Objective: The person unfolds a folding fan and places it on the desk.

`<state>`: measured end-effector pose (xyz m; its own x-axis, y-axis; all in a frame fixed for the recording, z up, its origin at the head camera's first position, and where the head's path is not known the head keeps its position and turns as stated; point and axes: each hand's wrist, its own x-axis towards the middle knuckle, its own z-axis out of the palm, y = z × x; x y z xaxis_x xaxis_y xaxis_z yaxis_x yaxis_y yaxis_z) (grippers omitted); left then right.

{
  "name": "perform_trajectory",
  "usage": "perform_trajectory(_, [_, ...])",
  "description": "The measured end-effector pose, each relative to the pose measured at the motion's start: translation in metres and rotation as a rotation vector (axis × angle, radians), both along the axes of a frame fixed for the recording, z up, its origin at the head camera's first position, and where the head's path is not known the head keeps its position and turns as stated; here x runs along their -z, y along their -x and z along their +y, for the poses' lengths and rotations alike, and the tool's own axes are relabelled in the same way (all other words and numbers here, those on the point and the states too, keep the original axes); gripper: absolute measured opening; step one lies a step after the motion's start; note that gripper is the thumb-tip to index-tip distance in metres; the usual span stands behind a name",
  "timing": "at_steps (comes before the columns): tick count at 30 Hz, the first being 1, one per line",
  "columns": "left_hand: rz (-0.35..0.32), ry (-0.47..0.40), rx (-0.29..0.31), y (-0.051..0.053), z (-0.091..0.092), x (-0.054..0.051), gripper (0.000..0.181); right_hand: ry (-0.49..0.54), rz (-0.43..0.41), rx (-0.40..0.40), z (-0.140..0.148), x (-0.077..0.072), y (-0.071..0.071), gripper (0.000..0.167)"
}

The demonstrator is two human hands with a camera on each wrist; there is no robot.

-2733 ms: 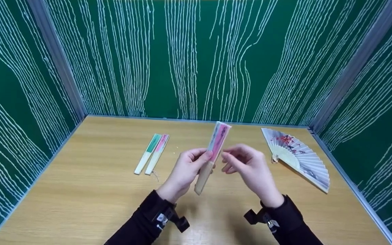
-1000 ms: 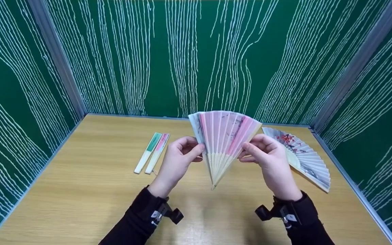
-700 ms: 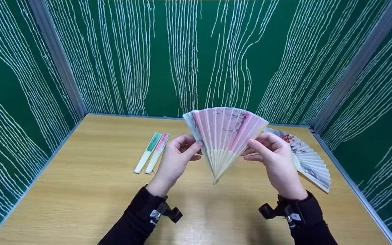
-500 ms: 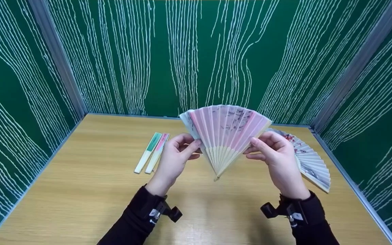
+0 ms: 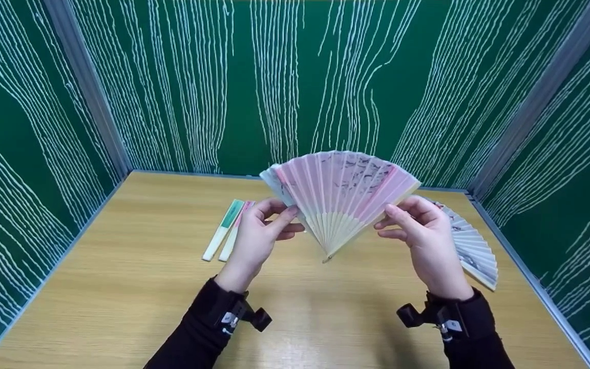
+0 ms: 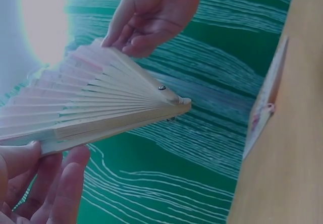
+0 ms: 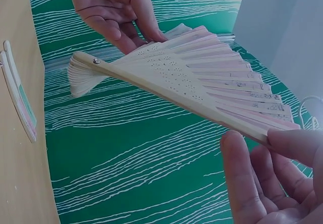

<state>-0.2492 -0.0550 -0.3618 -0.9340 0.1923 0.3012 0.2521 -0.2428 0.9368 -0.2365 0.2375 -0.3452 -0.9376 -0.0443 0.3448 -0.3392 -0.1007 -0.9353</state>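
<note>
A pink folding fan (image 5: 336,189) with pale ribs and dark printed sprigs is spread above the table, its pivot end pointing down toward me. My left hand (image 5: 259,236) pinches its left edge between thumb and fingers. On the opposite edge my right hand (image 5: 425,241) pinches the outer rib. In the left wrist view the fan (image 6: 101,93) appears edge-on, its ribs stacked thicker by the left hand. The right wrist view shows the fan's (image 7: 176,80) pierced ribs and the pivot pin.
A green folded fan (image 5: 223,230) and a pink folded fan (image 5: 231,243) lie at left, the latter partly behind my left hand. Behind my right hand lies a white spread fan (image 5: 474,246). Green walls with white lines (image 5: 325,77) enclose the wooden table (image 5: 121,287).
The pink fan was folded in my left hand, with the right hand apart from it. Since then the right hand has taken its edge, and the hands have moved apart, spreading it wider and slightly higher.
</note>
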Motion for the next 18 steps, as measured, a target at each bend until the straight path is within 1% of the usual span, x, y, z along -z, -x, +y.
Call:
perform_trajectory(4, [0.018, -0.007, -0.016, 0.010, -0.001, 0.010, 0.027, 0.017, -0.003, 0.011, 0.001, 0.001, 0.001, 0.033])
perform_trajectory(6, [0.032, -0.007, -0.027, 0.011, -0.001, 0.012, 0.027, 0.027, -0.005, 0.012, 0.002, 0.001, 0.001, 0.032])
perform_trajectory(12, [0.074, -0.023, -0.032, 0.013, -0.003, 0.013, 0.028, 0.069, 0.004, -0.002, 0.004, 0.000, 0.002, 0.031])
perform_trajectory(18, [0.084, -0.045, -0.031, 0.014, -0.004, 0.011, 0.028, 0.093, -0.002, -0.009, 0.005, 0.000, 0.004, 0.033])
